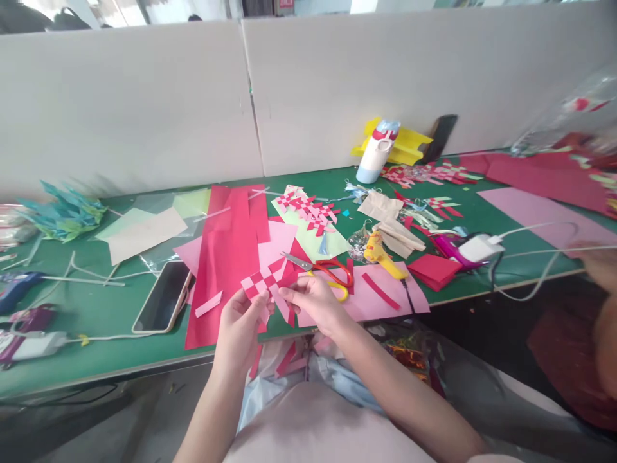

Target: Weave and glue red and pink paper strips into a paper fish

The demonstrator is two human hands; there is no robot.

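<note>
Between my two hands is a woven piece of pink and red paper strips (263,281), held over the front edge of the green table. My left hand (243,321) pinches its lower left side between thumb and fingers. On its right side, my right hand (315,301) grips the strips, fingers closed. Scissors with red and yellow handles (332,273) lie just beyond my right hand. Large red paper sheets (222,257) are under and left of the woven piece. Finished-looking woven pieces (311,211) rest on a pale green sheet (337,243) farther back.
A phone (164,297) lies at the left, near a teal paper bundle (67,212). To the right are a yellow glue gun (383,255), red squares (434,271), a white charger (482,247) and cables. A bottle (378,154) stands behind. Another person's arm (600,270) shows at far right.
</note>
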